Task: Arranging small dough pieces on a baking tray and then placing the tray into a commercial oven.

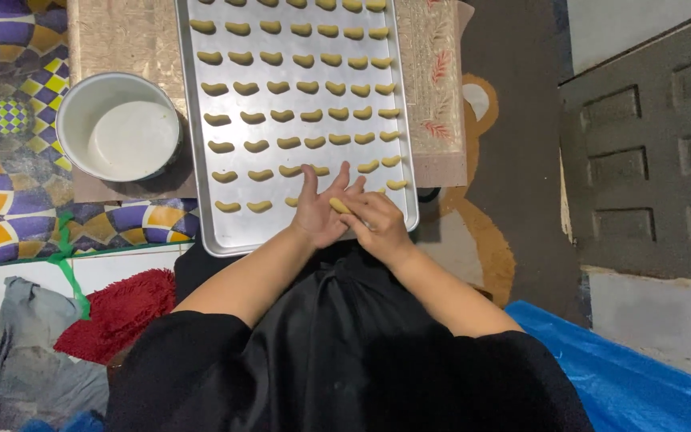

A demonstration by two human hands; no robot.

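Note:
A silver baking tray (201, 200) lies in front of me, filled with rows of small curved pieces of yellow dough (281, 116). Over its near edge my left hand (319, 210) is held flat, palm up, fingers spread. My right hand (377, 224) presses against that palm and pinches a small piece of yellow dough (339, 206) between the two hands. The last row of the tray is only partly filled; the hands hide part of it.
A white round pot (119, 126) with pale contents stands left of the tray. A patterned mat (9, 96) lies at far left, a red fluffy cloth (121, 308) and grey fabric (25, 352) near left, a blue tarp (633, 376) at lower right.

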